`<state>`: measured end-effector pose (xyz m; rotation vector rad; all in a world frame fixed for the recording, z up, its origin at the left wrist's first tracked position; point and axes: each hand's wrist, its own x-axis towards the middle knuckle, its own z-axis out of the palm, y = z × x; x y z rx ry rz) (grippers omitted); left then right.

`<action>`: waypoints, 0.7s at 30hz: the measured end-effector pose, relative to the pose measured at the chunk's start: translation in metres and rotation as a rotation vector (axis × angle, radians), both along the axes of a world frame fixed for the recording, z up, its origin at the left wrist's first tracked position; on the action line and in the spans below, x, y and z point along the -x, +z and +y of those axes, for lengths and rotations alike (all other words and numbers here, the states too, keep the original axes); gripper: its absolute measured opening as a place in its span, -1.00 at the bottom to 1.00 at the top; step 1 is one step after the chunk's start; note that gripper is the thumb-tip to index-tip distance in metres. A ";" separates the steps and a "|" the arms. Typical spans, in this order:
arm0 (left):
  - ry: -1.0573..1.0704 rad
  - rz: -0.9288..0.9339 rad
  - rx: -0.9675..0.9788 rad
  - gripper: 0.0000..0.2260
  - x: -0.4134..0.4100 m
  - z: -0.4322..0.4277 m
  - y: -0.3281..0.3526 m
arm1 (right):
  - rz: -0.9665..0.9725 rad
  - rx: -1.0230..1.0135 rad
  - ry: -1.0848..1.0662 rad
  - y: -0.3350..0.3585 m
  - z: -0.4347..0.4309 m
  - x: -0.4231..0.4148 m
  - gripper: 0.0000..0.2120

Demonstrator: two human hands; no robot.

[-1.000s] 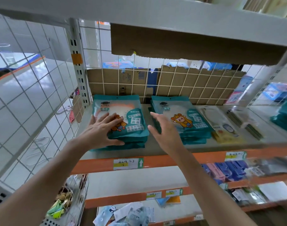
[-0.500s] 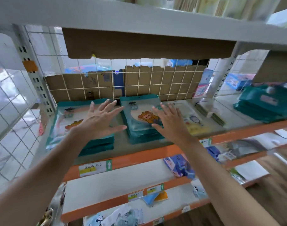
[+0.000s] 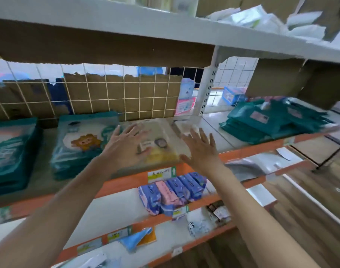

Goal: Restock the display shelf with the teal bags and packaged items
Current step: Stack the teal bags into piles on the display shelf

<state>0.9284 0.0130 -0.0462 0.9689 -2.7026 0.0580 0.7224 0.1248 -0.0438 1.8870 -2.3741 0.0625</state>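
Observation:
Two stacks of teal bags lie on the display shelf point(image 3: 126, 180): one at the far left point(image 3: 10, 149), one with a cartoon lion print point(image 3: 82, 144). To their right lies a clear packaged item with a yellow base point(image 3: 161, 147). My left hand point(image 3: 126, 146) hovers with fingers spread over the gap between the lion stack and the clear package. My right hand point(image 3: 202, 149) is spread open just right of that package. Both hands hold nothing. A pile of plain teal bags point(image 3: 267, 122) sits further right on the same shelf level.
A wire grid backed with cardboard point(image 3: 126, 97) closes the shelf's rear. A white upright post point(image 3: 207, 88) divides the bays. Blue and pink packs point(image 3: 171, 192) stand on the shelf below. Cardboard hangs from the upper shelf point(image 3: 107, 45). Wooden floor lies at right.
The view has swung right. Both hands have moved right, off the teal stacks, and now hover around the clear package. The pile of plain teal bags has come into view.

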 end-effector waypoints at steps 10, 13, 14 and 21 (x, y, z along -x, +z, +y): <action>-0.139 -0.083 -0.004 -0.34 0.138 0.027 -0.012 | -0.051 0.010 -0.135 -0.021 0.049 0.105 -0.36; -0.204 -0.044 -0.032 -0.35 0.174 0.022 -0.017 | -0.083 0.023 -0.201 -0.026 0.052 0.131 -0.35; -0.218 -0.027 -0.037 -0.35 0.187 0.019 -0.019 | -0.085 0.023 -0.218 -0.027 0.052 0.140 -0.35; -0.282 -0.053 -0.050 -0.49 0.273 -0.008 -0.021 | -0.043 -0.019 -0.336 -0.024 0.042 0.202 -0.34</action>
